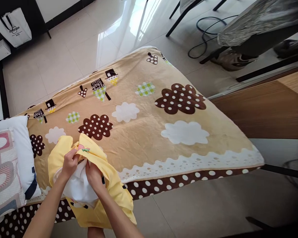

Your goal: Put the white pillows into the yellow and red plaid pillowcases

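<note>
A yellow cloth cover [109, 178] with a small pink and green print hangs bunched in front of me, over the near edge of the bed. Soft white fabric [79, 183] shows inside its opening, between my wrists. My left hand [70, 162] is closed on the cover's upper edge, just beside the print. My right hand [93, 175] reaches under the folded-over yellow flap, fingers bent and gripping its edge; the fingertips are partly hidden. A short dark line runs along the cloth between both hands.
A beige patterned blanket [144, 132] covers the bed. At left lies a white pillow [24, 155] with a patterned top. A wooden panel [260, 109] borders the right. Beyond are a white bag [13, 28], a coiled cable [205, 36] and a person's shoe [232, 60].
</note>
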{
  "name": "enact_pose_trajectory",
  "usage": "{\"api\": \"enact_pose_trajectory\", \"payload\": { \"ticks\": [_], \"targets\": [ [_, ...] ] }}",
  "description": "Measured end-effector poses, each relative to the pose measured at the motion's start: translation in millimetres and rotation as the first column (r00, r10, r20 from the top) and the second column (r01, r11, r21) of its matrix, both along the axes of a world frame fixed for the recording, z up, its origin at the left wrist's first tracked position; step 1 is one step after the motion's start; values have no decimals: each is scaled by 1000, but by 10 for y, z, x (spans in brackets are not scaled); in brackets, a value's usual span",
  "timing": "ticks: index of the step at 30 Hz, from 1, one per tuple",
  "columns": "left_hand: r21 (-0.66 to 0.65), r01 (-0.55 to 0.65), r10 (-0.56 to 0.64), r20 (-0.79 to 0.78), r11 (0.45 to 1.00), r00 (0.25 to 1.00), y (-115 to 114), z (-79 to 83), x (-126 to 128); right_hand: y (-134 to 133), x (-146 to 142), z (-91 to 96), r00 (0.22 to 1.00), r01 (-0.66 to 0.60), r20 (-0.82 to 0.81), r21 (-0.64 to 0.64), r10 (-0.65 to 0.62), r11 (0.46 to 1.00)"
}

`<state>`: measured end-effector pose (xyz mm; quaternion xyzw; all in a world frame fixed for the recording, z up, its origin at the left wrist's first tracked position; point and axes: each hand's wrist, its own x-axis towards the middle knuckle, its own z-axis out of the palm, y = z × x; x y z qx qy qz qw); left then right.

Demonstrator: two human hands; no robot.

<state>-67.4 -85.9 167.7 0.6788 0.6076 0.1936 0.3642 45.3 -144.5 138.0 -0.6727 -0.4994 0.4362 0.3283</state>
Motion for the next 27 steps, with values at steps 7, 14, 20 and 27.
{"api": "enact_pose_trajectory", "payload": {
  "ticks": [7,14,20,27],
  "targets": [
    [68,69,-65,-58,995,996,-34,-116,7,-713,369,431,931,-198,341,182,128,963],
    [471,490,-311,-409,734,858,-82,94,77,-76,135,21,883,-315,368,7,290,949],
    [387,478,-264,-489,789,832,90,-18,50,11,59,-77,899,-258,388,98,202,961],
    [401,561,-342,-497,725,797,26,-29,101,23,-6,-230,903,-255,378,86,205,963]
  ]
}}
